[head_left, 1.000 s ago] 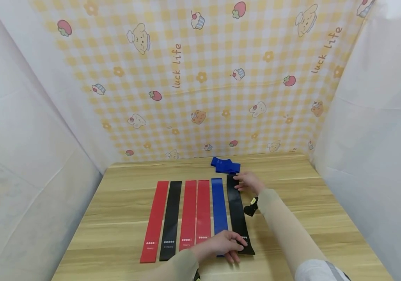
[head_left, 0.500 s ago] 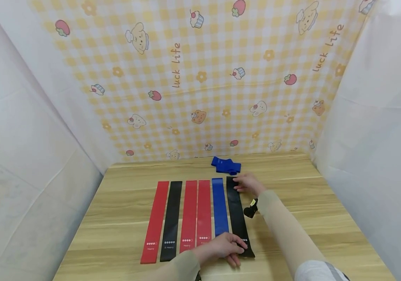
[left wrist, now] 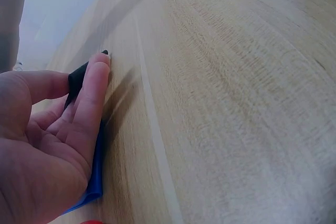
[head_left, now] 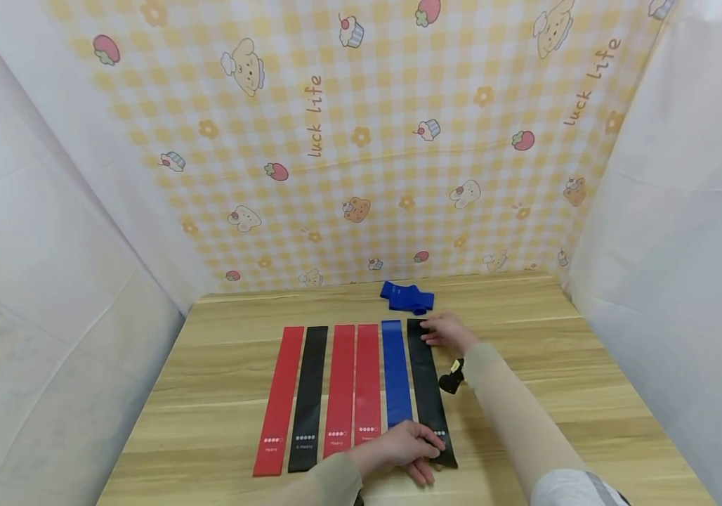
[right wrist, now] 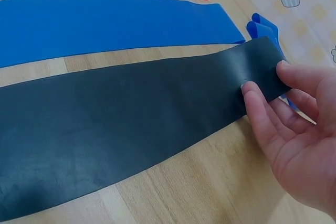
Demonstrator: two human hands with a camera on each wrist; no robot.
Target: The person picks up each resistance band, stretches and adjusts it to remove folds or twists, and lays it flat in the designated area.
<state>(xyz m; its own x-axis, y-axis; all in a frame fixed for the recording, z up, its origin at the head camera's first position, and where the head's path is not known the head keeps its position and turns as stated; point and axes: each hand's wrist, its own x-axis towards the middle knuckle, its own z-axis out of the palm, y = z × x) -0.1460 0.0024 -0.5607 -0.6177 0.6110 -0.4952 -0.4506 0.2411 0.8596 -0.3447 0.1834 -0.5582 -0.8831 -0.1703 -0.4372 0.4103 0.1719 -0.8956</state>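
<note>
A black resistance band (head_left: 425,379) lies lengthwise at the right end of a row of flat bands. My right hand (head_left: 448,332) pinches its far end; in the right wrist view the thumb is on top and some fingers are tucked beneath. At the near end my left hand (head_left: 404,448) pinches the same band between thumb and fingers, as the left wrist view shows with the black edge (left wrist: 76,80). Just left of it lies a blue resistance band (head_left: 397,372), its near end hidden behind my left hand.
Further left lie red bands (head_left: 279,400) and another black band (head_left: 307,400), printed ends toward me. A crumpled blue band (head_left: 410,299) sits behind the row. The wooden tabletop (head_left: 209,393) meets a checked cloth backdrop (head_left: 361,176), with white sheets on both sides.
The held black band has shifted slightly toward me, its far end now lying apart from the crumpled blue band. Both hands keep their hold and have barely moved.
</note>
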